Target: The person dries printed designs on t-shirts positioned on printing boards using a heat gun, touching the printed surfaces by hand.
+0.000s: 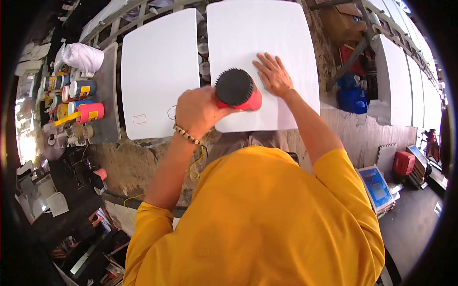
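My left hand [194, 110] is closed around what looks like a red heat gun [257, 99], held above a white sheet-covered panel [260, 24]. The tool's round black toothed end [234, 87] faces up toward me, and its far end is hidden. On the same panel, my right hand [274, 74] lies flat with fingers spread, holding nothing. A second white panel [160, 71] lies beside it on the left. It bears a small red rectangular outline [139, 119] and part of a dark outline near my left wrist.
Several paint tubs stand at the left, among them a pink tub [90, 112] with a yellow handle across it. A white cloth bundle [84, 58] sits behind them. A yellow cord [194, 170] hangs below my left wrist. A blue-screened frame [377, 187] leans at the right.
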`<state>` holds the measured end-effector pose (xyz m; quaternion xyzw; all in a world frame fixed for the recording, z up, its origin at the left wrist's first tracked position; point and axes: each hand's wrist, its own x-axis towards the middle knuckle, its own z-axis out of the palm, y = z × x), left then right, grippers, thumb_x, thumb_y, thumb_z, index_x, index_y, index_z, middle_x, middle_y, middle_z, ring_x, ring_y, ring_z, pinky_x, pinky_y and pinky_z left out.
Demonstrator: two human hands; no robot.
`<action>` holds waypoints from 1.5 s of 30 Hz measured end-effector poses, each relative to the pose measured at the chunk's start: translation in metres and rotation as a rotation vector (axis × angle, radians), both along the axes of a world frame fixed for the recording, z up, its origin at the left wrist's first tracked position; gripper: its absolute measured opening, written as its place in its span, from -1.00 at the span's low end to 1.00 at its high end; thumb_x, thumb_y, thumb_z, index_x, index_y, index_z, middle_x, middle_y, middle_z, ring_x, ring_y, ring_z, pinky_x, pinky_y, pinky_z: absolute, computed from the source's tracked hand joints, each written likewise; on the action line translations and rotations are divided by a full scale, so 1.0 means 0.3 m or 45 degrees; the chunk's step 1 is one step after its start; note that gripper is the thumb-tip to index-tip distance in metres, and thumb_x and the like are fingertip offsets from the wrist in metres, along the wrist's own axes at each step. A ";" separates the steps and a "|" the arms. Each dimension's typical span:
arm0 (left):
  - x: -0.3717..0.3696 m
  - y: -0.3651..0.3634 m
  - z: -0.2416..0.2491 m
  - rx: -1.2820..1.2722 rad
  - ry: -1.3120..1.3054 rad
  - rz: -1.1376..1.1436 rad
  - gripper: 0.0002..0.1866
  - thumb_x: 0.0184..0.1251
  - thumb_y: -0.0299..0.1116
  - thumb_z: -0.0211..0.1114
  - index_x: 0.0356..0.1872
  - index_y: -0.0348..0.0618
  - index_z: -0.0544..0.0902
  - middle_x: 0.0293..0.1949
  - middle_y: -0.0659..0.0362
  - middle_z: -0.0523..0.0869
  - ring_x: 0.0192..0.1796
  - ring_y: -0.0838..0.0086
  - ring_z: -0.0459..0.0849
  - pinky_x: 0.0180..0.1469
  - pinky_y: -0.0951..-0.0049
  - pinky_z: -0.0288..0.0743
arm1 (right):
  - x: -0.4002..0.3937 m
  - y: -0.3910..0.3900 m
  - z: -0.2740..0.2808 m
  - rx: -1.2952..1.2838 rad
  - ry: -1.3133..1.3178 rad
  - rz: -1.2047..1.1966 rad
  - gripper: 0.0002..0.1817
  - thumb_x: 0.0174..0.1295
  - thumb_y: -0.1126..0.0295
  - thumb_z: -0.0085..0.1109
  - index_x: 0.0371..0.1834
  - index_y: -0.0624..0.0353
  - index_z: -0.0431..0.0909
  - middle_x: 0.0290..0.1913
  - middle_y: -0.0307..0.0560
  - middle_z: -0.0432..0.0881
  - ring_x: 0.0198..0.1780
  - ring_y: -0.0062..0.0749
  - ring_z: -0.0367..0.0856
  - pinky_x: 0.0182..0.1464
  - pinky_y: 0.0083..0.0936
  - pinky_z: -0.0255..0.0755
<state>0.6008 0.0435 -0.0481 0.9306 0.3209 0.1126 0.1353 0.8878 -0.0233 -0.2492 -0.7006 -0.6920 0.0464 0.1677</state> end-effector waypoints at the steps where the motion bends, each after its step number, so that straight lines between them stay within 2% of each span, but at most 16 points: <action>1: -0.017 -0.004 -0.006 0.008 -0.005 0.012 -0.36 0.04 0.36 0.60 -0.46 -0.11 0.76 -0.50 0.12 0.76 -0.41 0.12 0.78 -0.38 0.17 0.60 | 0.002 0.000 -0.004 -0.002 0.005 -0.003 -0.49 0.68 0.13 -0.12 0.63 -0.21 0.46 0.75 -0.23 0.26 0.77 -0.15 0.09 0.79 0.05 -0.08; 9: -0.203 0.027 0.064 0.152 0.080 0.058 -0.44 0.07 0.25 0.63 -0.49 -0.10 0.76 -0.54 0.10 0.74 -0.47 0.10 0.76 -0.44 0.15 0.57 | -0.015 0.001 0.000 0.009 -0.016 -0.022 -0.48 0.68 0.08 -0.11 0.62 -0.22 0.46 0.75 -0.25 0.26 0.77 -0.17 0.09 0.80 0.02 -0.10; 12: -0.245 0.014 0.127 0.032 0.234 0.107 -0.45 0.05 0.24 0.68 -0.38 -0.09 0.80 -0.49 0.09 0.80 -0.46 0.06 0.78 -0.41 0.15 0.62 | -0.006 -0.001 0.005 0.011 0.000 -0.016 -0.48 0.67 0.09 -0.11 0.62 -0.21 0.46 0.75 -0.24 0.26 0.78 -0.17 0.09 0.80 0.02 -0.10; 15: -0.258 -0.016 0.099 0.127 0.084 0.159 -0.43 0.08 0.27 0.62 -0.51 -0.11 0.74 -0.53 0.07 0.74 -0.47 0.07 0.76 -0.42 0.13 0.60 | -0.005 0.000 0.007 0.013 0.016 -0.007 -0.48 0.67 0.12 -0.09 0.63 -0.20 0.45 0.75 -0.24 0.26 0.78 -0.17 0.08 0.80 0.03 -0.10; 19: -0.248 -0.038 0.077 0.033 0.085 0.146 -0.42 0.06 0.30 0.62 -0.45 -0.09 0.76 -0.51 0.07 0.76 -0.44 0.06 0.78 -0.33 0.08 0.65 | 0.000 0.000 0.019 0.033 0.040 0.041 -0.47 0.64 0.17 -0.02 0.63 -0.15 0.46 0.75 -0.17 0.26 0.77 -0.09 0.11 0.78 0.06 -0.10; 21: -0.203 -0.073 0.058 0.154 0.047 0.260 -0.39 0.04 0.33 0.61 -0.43 -0.09 0.76 -0.50 0.06 0.78 -0.42 0.08 0.80 -0.30 0.06 0.63 | -0.008 0.006 0.039 -0.037 0.040 0.022 -0.47 0.65 0.17 -0.05 0.64 -0.17 0.45 0.75 -0.19 0.27 0.78 -0.15 0.08 0.79 0.04 -0.14; 23: -0.156 -0.081 0.029 0.129 -0.078 0.290 -0.36 0.00 0.37 0.59 -0.42 -0.09 0.76 -0.49 0.08 0.78 -0.40 0.10 0.80 -0.29 0.06 0.59 | 0.002 0.012 0.021 0.013 0.081 0.066 -0.50 0.66 0.19 -0.07 0.59 -0.07 0.51 0.73 -0.13 0.31 0.78 -0.10 0.10 0.78 0.06 -0.13; 25: -0.085 -0.104 0.066 0.052 -0.091 0.295 -0.35 0.02 0.35 0.62 -0.52 -0.13 0.73 -0.50 0.03 0.77 -0.40 0.00 0.78 -0.32 0.02 0.62 | 0.036 0.019 -0.009 0.029 0.229 0.106 -0.51 0.66 0.20 -0.08 0.54 0.02 0.55 0.70 -0.06 0.36 0.76 -0.03 0.14 0.78 0.09 -0.14; 31: 0.002 -0.170 0.051 -0.044 -0.173 0.311 -0.32 -0.01 0.35 0.63 -0.56 -0.18 0.68 -0.52 0.01 0.73 -0.40 -0.01 0.77 -0.32 0.06 0.60 | 0.102 0.029 -0.019 0.023 0.633 0.149 -0.52 0.71 0.19 -0.13 0.36 0.23 0.68 0.55 0.11 0.56 0.72 0.07 0.25 0.76 0.10 -0.16; 33: -0.016 -0.208 0.075 -0.092 -0.139 0.341 -0.37 0.05 0.31 0.61 -0.43 -0.15 0.73 -0.47 0.02 0.75 -0.36 0.01 0.78 -0.30 0.05 0.61 | 0.116 0.028 0.018 -0.046 0.851 0.106 -0.49 0.72 0.16 -0.14 0.31 0.28 0.71 0.49 0.12 0.62 0.72 0.03 0.28 0.76 0.08 -0.17; 34: -0.030 -0.230 0.076 -0.104 -0.141 0.362 -0.38 0.07 0.31 0.59 -0.37 -0.14 0.75 -0.45 0.03 0.76 -0.35 0.04 0.78 -0.28 0.05 0.62 | 0.126 0.026 0.019 -0.002 0.889 0.103 -0.45 0.72 0.08 -0.09 0.24 0.36 0.73 0.36 0.17 0.73 0.54 0.00 0.55 0.68 -0.02 0.15; 37: -0.099 -0.298 0.088 -0.282 -0.268 0.456 -0.41 0.17 0.27 0.56 -0.26 -0.14 0.75 -0.38 -0.01 0.76 -0.30 -0.04 0.78 -0.24 0.00 0.62 | 0.153 -0.055 0.077 -0.504 1.652 -0.142 -0.41 0.70 0.00 -0.05 0.16 0.38 0.75 0.22 0.17 0.80 0.28 -0.06 0.75 0.47 -0.15 0.46; 39: -0.137 -0.332 0.149 -0.447 -0.381 0.531 -0.41 0.19 0.26 0.56 -0.23 -0.15 0.75 -0.35 -0.02 0.78 -0.28 -0.08 0.78 -0.24 -0.03 0.63 | 0.111 -0.145 0.106 -0.626 2.198 -0.218 -0.39 0.68 -0.07 -0.03 0.04 0.33 0.77 0.11 0.16 0.83 0.12 -0.12 0.80 0.28 -0.24 0.59; 41: -0.186 -0.360 0.121 -0.601 -0.449 0.524 -0.50 0.20 0.14 0.58 -0.20 -0.14 0.74 -0.25 -0.01 0.81 -0.21 -0.09 0.79 -0.20 -0.01 0.65 | 0.075 -0.232 0.145 -0.767 2.493 -0.349 -0.36 0.69 -0.11 -0.07 0.00 0.30 0.77 0.08 0.16 0.83 0.17 -0.05 0.79 0.34 -0.18 0.57; 43: -0.226 -0.370 0.112 -0.732 -0.392 0.528 -0.56 0.21 0.05 0.59 -0.20 -0.13 0.74 -0.21 0.00 0.82 -0.19 -0.06 0.80 -0.18 0.01 0.66 | 0.074 -0.328 0.064 -0.712 2.625 -0.392 -0.36 0.68 -0.12 -0.05 0.05 0.32 0.75 0.14 0.21 0.81 0.23 0.02 0.75 0.38 -0.08 0.57; 45: -0.249 -0.357 0.109 -0.619 -0.466 0.424 -0.61 0.17 -0.07 0.61 -0.19 -0.16 0.74 -0.26 -0.02 0.82 -0.20 -0.08 0.79 -0.16 -0.01 0.66 | 0.036 -0.388 0.083 -0.718 2.727 -0.506 -0.36 0.68 -0.11 -0.04 0.05 0.33 0.75 0.15 0.23 0.81 0.28 0.05 0.73 0.41 -0.04 0.54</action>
